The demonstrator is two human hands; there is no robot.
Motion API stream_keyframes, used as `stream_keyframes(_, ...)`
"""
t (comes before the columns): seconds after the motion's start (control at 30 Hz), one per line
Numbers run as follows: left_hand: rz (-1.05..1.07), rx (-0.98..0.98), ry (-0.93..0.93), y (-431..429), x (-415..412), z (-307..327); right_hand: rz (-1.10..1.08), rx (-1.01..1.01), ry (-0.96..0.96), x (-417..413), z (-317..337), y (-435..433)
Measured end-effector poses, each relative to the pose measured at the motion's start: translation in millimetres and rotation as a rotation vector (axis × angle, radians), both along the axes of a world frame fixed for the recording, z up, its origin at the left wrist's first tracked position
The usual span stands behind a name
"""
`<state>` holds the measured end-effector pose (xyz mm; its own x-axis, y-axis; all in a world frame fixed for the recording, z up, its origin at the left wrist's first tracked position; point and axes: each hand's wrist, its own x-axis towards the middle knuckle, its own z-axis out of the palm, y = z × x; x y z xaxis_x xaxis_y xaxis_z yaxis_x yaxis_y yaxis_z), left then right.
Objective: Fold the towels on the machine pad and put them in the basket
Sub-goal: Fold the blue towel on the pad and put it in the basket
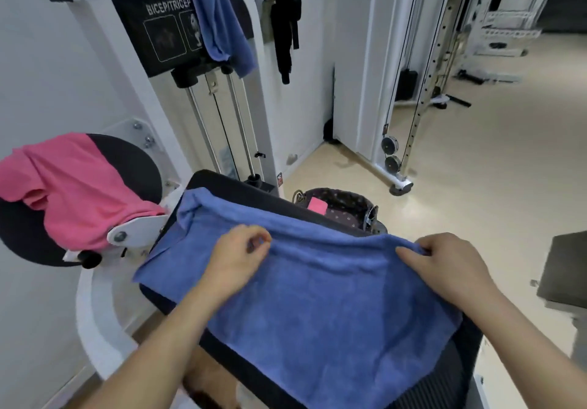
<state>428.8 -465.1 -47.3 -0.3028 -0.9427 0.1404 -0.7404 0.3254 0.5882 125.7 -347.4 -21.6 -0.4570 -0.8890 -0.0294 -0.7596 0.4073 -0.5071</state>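
Head view. Two hands, four towels (two blue, two pink), one basket, one machine pad.

The machine pad (241, 190) is black and slanted, and serves as landmark. One blue towel (317, 307) lies spread over most of it. A bare black strip of pad shows along the far edge and another along the near left edge.

The left hand (236, 257) pinches a raised ridge of this towel near the pad's far edge, with its fingers curled. The right hand (444, 262) grips the towel's far right corner at the pad's right side. The hands are well apart, and the ridge runs between them. The towel's far left corner is bunched at the pad's far left corner. Its left edge overhangs the pad's left side, and its near right corner reaches the pad's right edge.

The basket (337, 190) stands on the floor (476, 186) just beyond the pad's far right edge. It holds one folded pink towel (317, 204).

A second pink towel (73, 186) drapes over a round black disc (133, 161) left of the pad. A second blue towel (219, 18) hangs from the machine frame (95, 59) beyond the pad.

Open floor lies to the right of the pad and beyond the basket. A grey block (565, 269) stands to the pad's right.
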Motion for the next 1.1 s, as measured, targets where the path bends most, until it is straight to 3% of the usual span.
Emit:
stream_keyframes(0.17,-0.464,0.098,0.058,144,-57,-54,0.12,0.004,-0.092,-21,-5,-8)
stream_keyframes(0.23,-0.538,0.031,0.033,173,-70,-80,0.154,-0.024,-0.189,-26,-2,-7)
stream_keyframes(0.37,-0.412,-0.107,-0.003,189,-87,-102,0.156,-0.055,-0.39,-34,4,-1)
stream_keyframes(0.5,-0.282,-0.145,-0.127,200,-93,-93,0.225,0.042,-0.441,-43,13,6)
stream_keyframes(0.6,-0.164,-0.034,0.05,196,-91,-91,0.217,0.059,-0.319,-45,13,7)
stream_keyframes(0.67,-0.071,0.171,0.285,193,-86,-80,0.176,0.011,-0.247,-45,11,7)
stream_keyframes(0.77,0.011,0.422,0.511,185,-67,-63,0.129,-0.053,-0.435,-45,16,12)
stream_keyframes(0.83,-0.129,0.542,0.433,179,-54,-55,0.14,-0.046,-0.417,-44,17,16)
stream_keyframes(0.9,-0.274,0.575,0.185,182,-49,-50,0.182,-0.018,-0.224,-42,16,19)
stream_keyframes(0.97,-0.335,0.35,-0.089,190,-53,-51,0.208,0.038,-0.039,-39,13,22)
stream_keyframes(1.03,-0.332,0.119,-0.123,207,-68,-53,0.226,0.09,0.032,-38,9,24)
stream_keyframes(1.1,-0.34,0.084,-0.168,228,-90,-56,0.248,0.094,0.042,-39,4,26)
